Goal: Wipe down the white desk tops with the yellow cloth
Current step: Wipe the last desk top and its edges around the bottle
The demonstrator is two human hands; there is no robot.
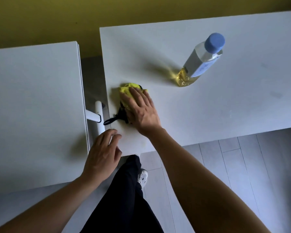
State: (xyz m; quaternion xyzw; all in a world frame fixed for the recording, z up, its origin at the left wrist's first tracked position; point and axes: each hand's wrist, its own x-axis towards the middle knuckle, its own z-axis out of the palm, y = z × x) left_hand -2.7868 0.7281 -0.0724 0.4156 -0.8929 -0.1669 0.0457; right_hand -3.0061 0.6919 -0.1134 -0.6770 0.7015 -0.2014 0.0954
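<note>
The right hand (pixel 142 109) lies flat, fingers (pixel 136 95) straight, pressing the cloth (pixel 125 90) on the right tabletop (pixel 225 101) near its left edge; the hand hides most of the cloth, whose black trim and loop (pixel 110 121) reach that edge. The left hand (pixel 102 154) hovers at the near left corner, fingers loosely curled, holding nothing. A bottle (pixel 201 59) stands farther right. A gap separates the left tabletop (pixel 34 101), cut off at the left.

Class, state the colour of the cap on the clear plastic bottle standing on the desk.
Blue: the round cap on the clear plastic bottle, head view.
</note>
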